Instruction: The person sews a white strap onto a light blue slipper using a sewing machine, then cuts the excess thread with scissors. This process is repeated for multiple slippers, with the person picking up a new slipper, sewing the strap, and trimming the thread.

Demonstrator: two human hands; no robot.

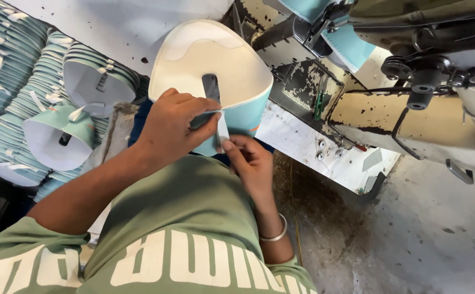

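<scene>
A curved shoe-upper piece, white inside and teal outside with a slot in its middle, is held in front of my chest. My left hand grips its lower edge from the left, thumb and fingers pinching a small white strip. Just below, the fingertips of my right hand touch the bottom end of the same strip. A silver bangle sits on my right wrist.
Stacks of teal-and-white upper pieces fill the left side. A worn industrial sewing machine stands at the right on a stained white table. Grey concrete floor lies at the lower right.
</scene>
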